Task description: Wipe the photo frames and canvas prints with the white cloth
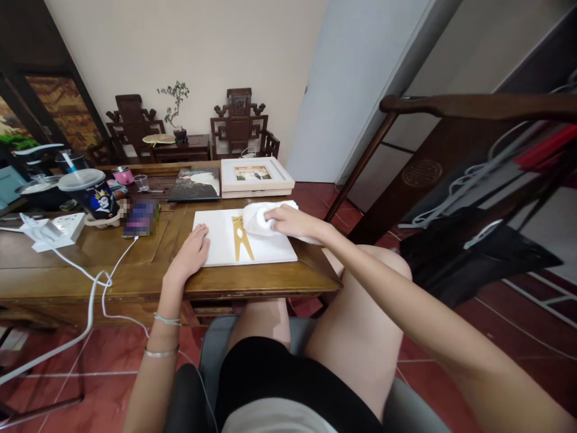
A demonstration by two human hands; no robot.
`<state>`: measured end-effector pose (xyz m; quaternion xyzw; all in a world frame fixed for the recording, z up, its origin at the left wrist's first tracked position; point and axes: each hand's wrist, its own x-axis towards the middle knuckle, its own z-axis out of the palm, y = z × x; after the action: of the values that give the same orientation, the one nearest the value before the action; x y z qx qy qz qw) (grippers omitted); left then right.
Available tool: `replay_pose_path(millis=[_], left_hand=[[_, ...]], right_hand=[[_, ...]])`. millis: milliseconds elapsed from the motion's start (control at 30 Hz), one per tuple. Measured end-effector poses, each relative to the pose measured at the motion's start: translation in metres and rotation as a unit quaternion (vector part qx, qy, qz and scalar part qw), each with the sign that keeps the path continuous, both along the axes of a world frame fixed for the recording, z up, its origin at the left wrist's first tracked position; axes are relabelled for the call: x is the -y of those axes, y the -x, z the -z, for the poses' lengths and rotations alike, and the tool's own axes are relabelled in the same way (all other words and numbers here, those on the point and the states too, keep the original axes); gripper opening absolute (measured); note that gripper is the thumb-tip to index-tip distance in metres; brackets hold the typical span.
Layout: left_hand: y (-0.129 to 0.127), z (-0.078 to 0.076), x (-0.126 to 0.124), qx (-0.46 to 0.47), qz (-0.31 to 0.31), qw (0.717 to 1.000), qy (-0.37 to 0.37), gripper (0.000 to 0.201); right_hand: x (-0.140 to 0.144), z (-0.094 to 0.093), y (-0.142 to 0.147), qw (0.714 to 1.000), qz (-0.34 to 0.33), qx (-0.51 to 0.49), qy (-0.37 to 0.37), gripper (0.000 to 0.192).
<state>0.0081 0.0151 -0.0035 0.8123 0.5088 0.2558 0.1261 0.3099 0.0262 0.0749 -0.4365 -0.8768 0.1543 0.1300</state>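
A white rectangular board (216, 240) lies on the wooden table near its front edge. On its face is a yellow cat-like figure (242, 239) with two long legs. My left hand (192, 251) rests on the board's left edge, its fingers stretched out and holding nothing. My right hand (293, 221) grips a bunched white cloth (256, 218), which lies over the board's upper right part and partly hides it. The cloth touches or overlaps the figure's top right side.
Behind the board are a framed picture (256, 177) and a dark panel (196, 184). To the left stand a lidded cup (101, 198), a phone (140, 218) on a cable, and a white power strip (61, 231). A wooden chair back (424, 162) rises at right.
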Motion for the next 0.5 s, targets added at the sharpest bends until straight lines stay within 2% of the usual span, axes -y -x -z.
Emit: replay_pose_path(millis=[167,267,367,500], left_hand=[[0.000,0.002,-0.001,0.001,0.001,1.000,-0.007,0.049],[-0.001,0.000,0.000,-0.008,-0.001,1.000,-0.003,0.050],[-0.002,-0.002,0.002,-0.013,-0.003,1.000,0.001,0.051],[-0.002,-0.004,0.003,-0.015,-0.004,1.000,0.003,0.050]], right_hand=[[0.073,-0.017,-0.016,0.992,-0.083,0.010,0.091,0.009],[0.086,-0.021,-0.021,0.987,-0.103,-0.003,0.125,0.009],[0.066,-0.015,-0.024,0.989,-0.086,-0.023,0.121,0.008],[0.006,-0.003,-0.022,0.996,-0.028,-0.030,0.081,0.010]])
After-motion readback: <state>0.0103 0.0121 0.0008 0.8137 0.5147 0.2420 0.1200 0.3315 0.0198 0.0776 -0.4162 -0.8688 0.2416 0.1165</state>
